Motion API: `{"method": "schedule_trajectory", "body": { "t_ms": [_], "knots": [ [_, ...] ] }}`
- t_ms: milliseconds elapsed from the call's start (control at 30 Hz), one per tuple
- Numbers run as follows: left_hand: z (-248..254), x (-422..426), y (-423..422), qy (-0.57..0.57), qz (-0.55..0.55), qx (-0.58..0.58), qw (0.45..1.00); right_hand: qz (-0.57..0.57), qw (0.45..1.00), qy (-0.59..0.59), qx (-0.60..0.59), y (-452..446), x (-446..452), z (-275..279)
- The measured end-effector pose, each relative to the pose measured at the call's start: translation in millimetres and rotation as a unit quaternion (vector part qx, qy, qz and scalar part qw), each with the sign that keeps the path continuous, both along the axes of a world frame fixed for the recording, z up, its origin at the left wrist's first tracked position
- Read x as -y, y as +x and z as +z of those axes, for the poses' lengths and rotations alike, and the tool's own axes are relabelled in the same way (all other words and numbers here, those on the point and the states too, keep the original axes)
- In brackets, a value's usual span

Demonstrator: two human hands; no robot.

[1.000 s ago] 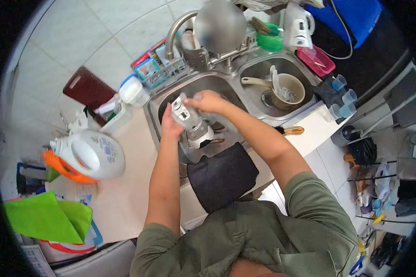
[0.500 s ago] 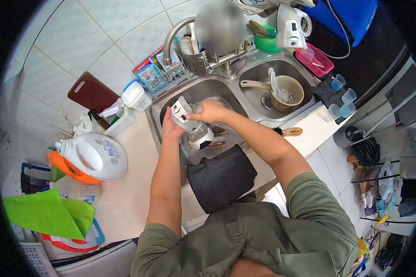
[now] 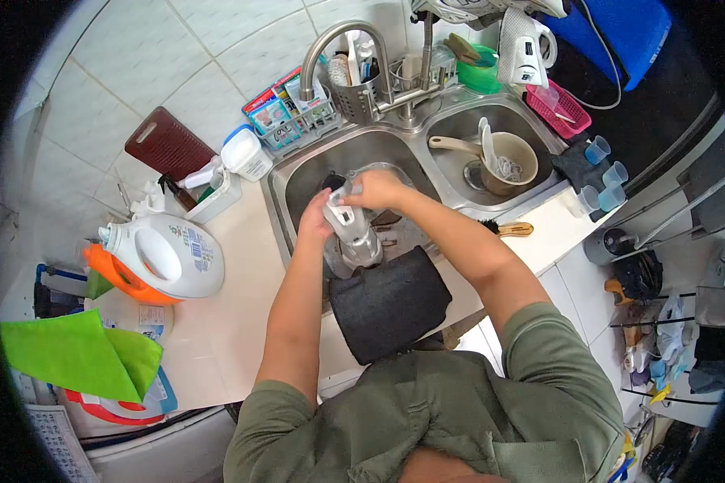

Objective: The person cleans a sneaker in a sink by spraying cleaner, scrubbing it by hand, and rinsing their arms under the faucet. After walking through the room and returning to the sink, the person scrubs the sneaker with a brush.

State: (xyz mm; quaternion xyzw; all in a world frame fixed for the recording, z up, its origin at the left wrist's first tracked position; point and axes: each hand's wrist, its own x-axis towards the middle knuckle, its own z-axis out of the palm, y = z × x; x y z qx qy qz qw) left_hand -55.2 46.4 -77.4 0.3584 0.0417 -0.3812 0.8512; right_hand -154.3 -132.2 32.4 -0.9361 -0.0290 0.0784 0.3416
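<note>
Over the left sink basin (image 3: 294,173) I hold a white shoe (image 3: 356,235), tilted, with one end pointing down toward me. My left hand (image 3: 316,216) is closed around its left side near the upper end. On the other side, my right hand (image 3: 381,191) has its fingers closed at the upper end; its fingertips are partly hidden. Something clear or wet, too unclear to name, lies in the basin behind the hands. A black cloth (image 3: 391,304) is draped over the sink's front edge, just below the shoe.
The right basin contains a beige pot (image 3: 514,165) with a handle. A wooden-handled brush (image 3: 514,229) lies on the counter's right. The faucet (image 3: 308,68) arches over the left basin. Detergent bottles (image 3: 181,253) stand left; small blue cups (image 3: 612,196) sit far right.
The shoe has turned, so its lower end points more toward me. My right hand has shifted to its upper end, and the view has moved slightly.
</note>
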Motion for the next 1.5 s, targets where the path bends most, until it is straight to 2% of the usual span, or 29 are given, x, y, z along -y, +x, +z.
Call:
{"method": "schedule_trajectory", "body": {
  "t_ms": [33, 100, 167, 200, 233, 267, 300, 367, 433, 500, 567, 600, 633, 700, 733, 767, 833, 867, 933, 1067, 1133, 1167, 1233, 1267, 1300, 1367, 1400, 1433, 1500],
  "knots": [
    [0.7, -2.4, -2.4, 0.056, 0.020, 0.030, 0.998, -0.015, 0.995, -0.089, 0.030, -1.8, -3.1, 1.3],
    [4.2, -5.0, -7.7, 0.166, 0.059, 0.090, 0.980, -0.015, 0.996, -0.085, 0.029, -2.1, -2.6, 1.5],
    [36.1, -5.6, -21.6, 0.212, 0.055, 0.128, 0.967, 0.066, 0.997, -0.034, 0.030, -0.4, -0.2, -5.2],
    [52.1, -5.3, -24.0, 0.371, -0.021, 0.234, 0.898, 0.068, 0.997, -0.031, 0.027, -0.5, -1.5, -7.8],
    [58.2, -4.4, -20.6, 0.512, -0.097, 0.329, 0.787, 0.048, 0.997, -0.031, 0.056, 0.0, -3.1, -9.9],
    [48.5, -4.4, -3.9, 0.617, -0.164, 0.480, 0.601, 0.029, 0.996, -0.030, 0.083, 0.5, -4.7, -12.0],
    [54.7, -0.5, -2.5, 0.620, -0.165, 0.475, 0.602, 0.034, 0.996, -0.027, 0.079, 2.7, -4.1, -13.3],
    [76.9, 9.8, -20.5, 0.634, -0.242, 0.621, 0.392, -0.019, 0.997, -0.045, 0.058, 5.4, -1.6, -16.7],
    [89.5, 25.7, -29.3, 0.662, -0.372, 0.593, 0.268, -0.011, 0.998, -0.050, 0.045, 10.2, 2.3, -13.2],
    [107.2, 45.9, -45.1, 0.668, -0.464, 0.554, 0.178, -0.015, 0.998, 0.028, 0.055, 15.1, 10.6, -24.9],
    [99.2, 68.1, -42.6, 0.650, -0.517, 0.515, 0.210, -0.054, 0.984, 0.037, 0.164, 17.6, 15.2, -42.6],
    [83.7, 70.4, -30.9, 0.644, -0.554, 0.417, 0.322, -0.057, 0.989, 0.080, 0.114, 8.9, 16.0, -23.7],
    [72.0, 69.7, -19.9, 0.645, -0.556, 0.412, 0.324, -0.053, 0.989, 0.082, 0.110, 4.5, 16.5, -13.9],
    [61.3, 66.1, -8.1, 0.583, -0.642, 0.466, 0.177, -0.051, 0.988, 0.133, 0.064, -1.8, 20.2, -4.2],
    [62.5, 66.7, -5.2, 0.563, -0.653, 0.463, 0.206, -0.045, 0.988, 0.120, 0.083, -6.3, 21.9, 0.4],
    [60.7, 64.7, -5.0, 0.563, -0.654, 0.462, 0.204, -0.046, 0.988, 0.122, 0.084, -8.6, 22.0, 2.5],
    [32.3, 54.4, 0.2, 0.616, -0.517, 0.477, 0.354, -0.018, 0.980, 0.172, 0.093, -13.1, 22.2, 2.6],
    [17.9, 49.6, 4.8, 0.616, -0.518, 0.477, 0.354, -0.019, 0.980, 0.173, 0.093, -15.9, 22.0, 3.0],
    [0.5, 43.9, 21.8, 0.509, -0.448, 0.428, 0.598, -0.003, 0.977, 0.175, 0.118, -16.9, 22.3, 6.5],
    [18.7, 45.7, 22.9, 0.515, -0.424, 0.383, 0.639, -0.031, 0.971, 0.217, 0.092, -13.9, 26.9, 10.4],
    [46.6, 55.7, 3.8, 0.533, -0.551, 0.450, 0.457, -0.060, 0.967, 0.239, 0.064, -15.2, 28.7, 15.4],
    [44.2, 55.0, 5.5, 0.534, -0.551, 0.450, 0.457, -0.059, 0.967, 0.239, 0.064, -15.4, 29.0, 16.5],
    [45.8, 55.0, 9.3, 0.495, -0.615, 0.350, 0.504, -0.116, 0.951, 0.273, 0.084, -14.3, 30.7, 21.8],
    [48.5, 47.3, 12.9, 0.541, -0.529, 0.354, 0.550, -0.116, 0.951, 0.271, 0.089, -15.4, 34.1, 25.3],
    [51.9, 39.6, 15.1, 0.542, -0.527, 0.358, 0.548, -0.141, 0.941, 0.294, 0.092, -22.4, 34.1, 36.3],
    [53.9, 21.0, 21.7, 0.490, -0.405, 0.237, 0.735, -0.166, 0.929, 0.318, 0.096, -34.1, 34.9, 55.7],
    [55.4, 9.6, 25.5, 0.403, -0.380, 0.157, 0.818, -0.188, 0.939, 0.286, 0.040, -39.4, 37.4, 64.5],
    [55.1, 1.9, 29.2, 0.404, -0.378, 0.160, 0.817, -0.208, 0.945, 0.253, -0.015, -41.8, 40.8, 69.5],
    [55.2, -10.2, 32.1, 0.200, -0.309, 0.034, 0.929, -0.189, 0.955, 0.229, -0.006, -41.1, 45.3, 67.4]
  ]
}}
